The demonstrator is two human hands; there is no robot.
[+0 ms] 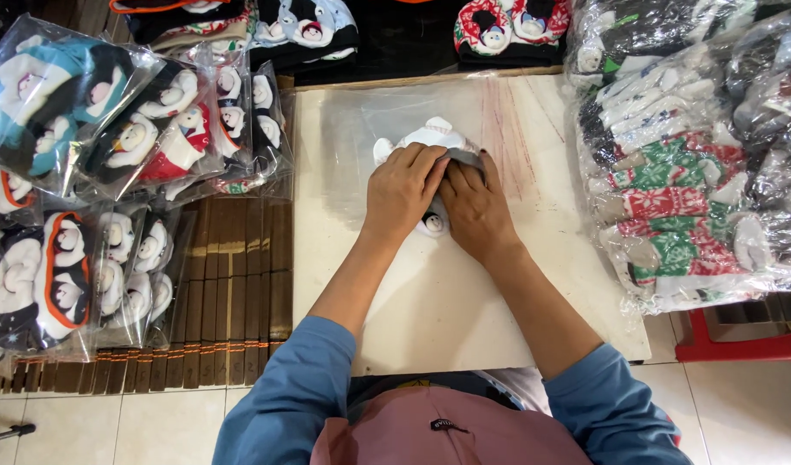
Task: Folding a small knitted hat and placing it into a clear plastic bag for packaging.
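Your blue sleeves (301,387) sit closest below, forearms converging over the pale bench (447,301). To the far left, clear packets of snowman socks (68,258) lie stacked on a slatted bamboo mat (232,293), their edges reaching the bench's left edge. Your left hand (401,185) lies flat, fingers (417,164) pressed together and pushing down on a white snowman sock bundle (432,133), which sits near the bench's middle, inside or on a clear plastic bag (352,138); you cannot tell which. Your right hand (475,207) touches the left, its fingers closed over the bundle's grey part, thumb hidden. A small snowman face (432,224) peeks out between your wrists. Bare bench lies open in front of you and to the right of your hands. Further right, a big bagged pile of red, green and white socks (680,198) overhangs the bench's right edge.
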